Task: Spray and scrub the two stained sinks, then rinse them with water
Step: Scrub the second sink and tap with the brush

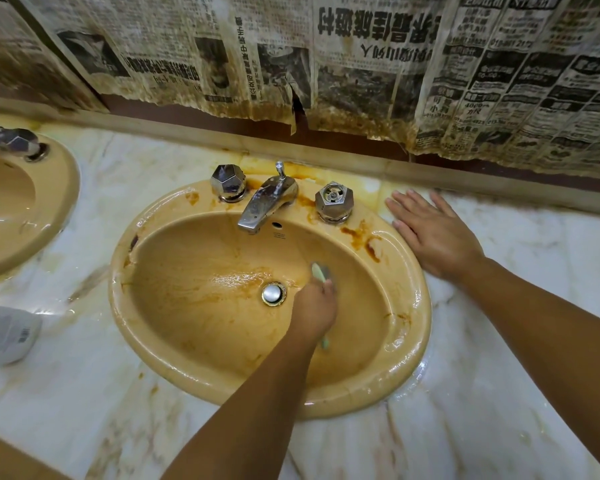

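Marble countertop (125, 393) wet and stained, yellowed newspaper (361, 64) behind, scrubber (318, 272) in tan sink (409, 341)

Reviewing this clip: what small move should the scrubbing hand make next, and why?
Probably sweep the left hand, which grips a pale green scrubber, leftward past the round metal drain plug: brown streaks lie on the floor of the tan oval sink there. The right hand rests flat on the white marble counter.

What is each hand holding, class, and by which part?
The left hand grips a blurred green scrubber around its middle, in the sink. The right hand holds nothing; it rests flat on the countertop.
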Demonstrator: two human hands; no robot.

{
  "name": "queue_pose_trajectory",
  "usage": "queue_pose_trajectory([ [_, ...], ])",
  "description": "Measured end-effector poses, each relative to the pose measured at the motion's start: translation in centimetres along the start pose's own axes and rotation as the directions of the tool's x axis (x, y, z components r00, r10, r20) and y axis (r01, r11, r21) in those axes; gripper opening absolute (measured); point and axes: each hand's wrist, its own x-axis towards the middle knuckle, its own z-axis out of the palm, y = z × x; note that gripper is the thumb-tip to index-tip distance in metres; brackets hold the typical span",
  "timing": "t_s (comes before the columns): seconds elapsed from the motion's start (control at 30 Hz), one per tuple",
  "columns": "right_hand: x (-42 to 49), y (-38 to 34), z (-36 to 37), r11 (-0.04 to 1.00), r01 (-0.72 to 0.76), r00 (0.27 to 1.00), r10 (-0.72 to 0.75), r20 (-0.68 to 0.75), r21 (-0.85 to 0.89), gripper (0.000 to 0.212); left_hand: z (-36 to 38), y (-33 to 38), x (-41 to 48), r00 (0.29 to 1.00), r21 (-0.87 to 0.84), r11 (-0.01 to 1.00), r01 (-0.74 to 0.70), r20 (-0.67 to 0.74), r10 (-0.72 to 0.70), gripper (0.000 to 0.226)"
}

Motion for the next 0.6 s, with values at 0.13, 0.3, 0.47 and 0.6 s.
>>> queue_pose_trajectory([
  [0.13, -0.1, 0.0, 0.0, 1.0, -0.01, 1.0, 0.01, 0.002, 0.013, 0.056, -1.5, -3.1, 1.6, 0.973, 0.242, 0.944, 0.225, -0.006, -0.23, 0.038],
  [0.3, 0.0, 0.0, 0.1, 1.0, -0.016, 1.0, 0.016, -0.001, 0.017, 0.053, -0.7, 0.2, 1.8, 0.99, 0.192, 0.972, 0.136, 0.019, -0.142, 0.033],
  [0.47, 0.0, 0.1, 0.1, 1.0, -0.008, 1.0, 0.008, -0.007, 0.025, 0.055, -0.4, 1.3, 1.3, 0.979, -0.169, 0.964, 0.206, 0.031, -0.203, 0.044],
  [0.6, 0.0, 0.1, 0.2, 1.0, -0.014, 1.0, 0.014, -0.006, 0.017, 0.052, -1.3, 3.5, 1.5, 0.968, -0.484, 0.875, 0.022, -0.209, -0.14, 0.037],
])
